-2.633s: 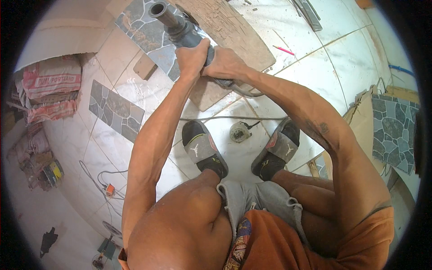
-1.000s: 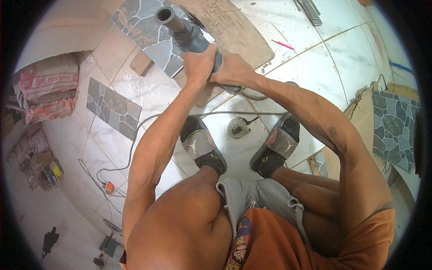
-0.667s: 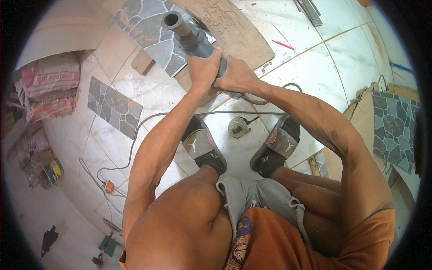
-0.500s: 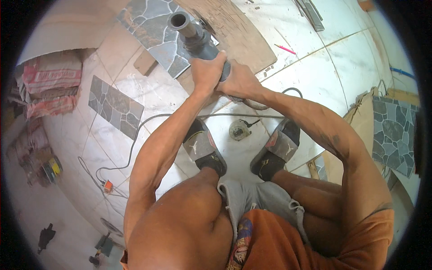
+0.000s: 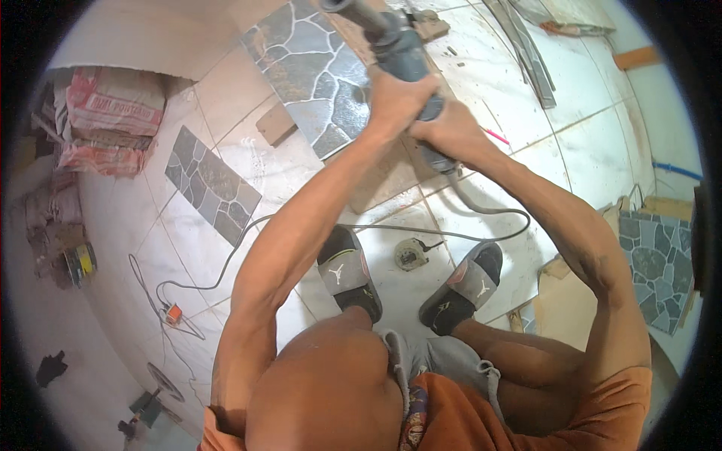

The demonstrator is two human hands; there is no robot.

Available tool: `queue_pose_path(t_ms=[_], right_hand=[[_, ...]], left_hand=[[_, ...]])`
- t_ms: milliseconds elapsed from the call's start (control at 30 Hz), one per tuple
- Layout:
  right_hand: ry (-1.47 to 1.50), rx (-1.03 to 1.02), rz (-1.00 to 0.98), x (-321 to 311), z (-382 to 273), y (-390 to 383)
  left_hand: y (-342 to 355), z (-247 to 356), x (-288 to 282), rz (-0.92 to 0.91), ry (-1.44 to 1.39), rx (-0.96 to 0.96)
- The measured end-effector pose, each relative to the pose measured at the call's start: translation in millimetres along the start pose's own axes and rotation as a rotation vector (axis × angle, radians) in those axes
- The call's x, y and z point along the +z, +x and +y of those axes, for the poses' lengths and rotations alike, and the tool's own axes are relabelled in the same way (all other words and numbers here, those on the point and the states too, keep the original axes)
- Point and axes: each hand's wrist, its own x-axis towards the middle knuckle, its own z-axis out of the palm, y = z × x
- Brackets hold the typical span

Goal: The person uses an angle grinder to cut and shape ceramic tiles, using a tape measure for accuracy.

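My left hand (image 5: 395, 101) and my right hand (image 5: 451, 131) are both closed round a dark grey corded power tool (image 5: 406, 56) with a pipe-like piece at its top end. My left hand grips higher on the body, my right just below and right of it. The tool is over a grey stone-patterned tile (image 5: 282, 56) and a worn brown board (image 5: 368, 184), with a wooden block (image 5: 277, 122) beside them. Its cord (image 5: 481, 210) loops down toward my feet, near a round tape-measure-like object (image 5: 410, 255). A pink pencil (image 5: 498, 137) lies right of my right hand.
Sacks (image 5: 113, 105) are stacked at the left. Another patterned tile (image 5: 210, 177) lies left, a third (image 5: 654, 274) stands at the right beside cardboard. Cables with an orange plug (image 5: 173, 313) coil at lower left. Long grey strips (image 5: 526, 52) lie at top right, a blue pipe (image 5: 677, 169) along the wall.
Both my hands have carried the tool right and slightly upward across the view, the cord trailing further right. The floor objects and my feet appear lower in the picture as the view has shifted.
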Motion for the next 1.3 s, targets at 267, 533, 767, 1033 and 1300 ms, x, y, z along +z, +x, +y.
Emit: queue_pose_path(t_ms=[267,533,767,1033,1300], right_hand=[[-0.251,0.102,0.251,-37,25,-11],[-0.375,0.144,0.31,-50,28,-11],[-0.592,0.186,0.477,-106,97,9],[-0.644,0.237,0.423,-128,136,28],[-0.711,0.208,0.571,-120,157,34]], left_hand=[[6,7,54,-0.115,-0.032,-0.181],[14,-17,71,-0.274,-0.074,-0.192],[-56,-23,-35,-0.25,0.093,-0.064],[-41,-132,-153,0.32,0.289,-0.17],[-34,-130,-150,0.08,0.2,-0.497]])
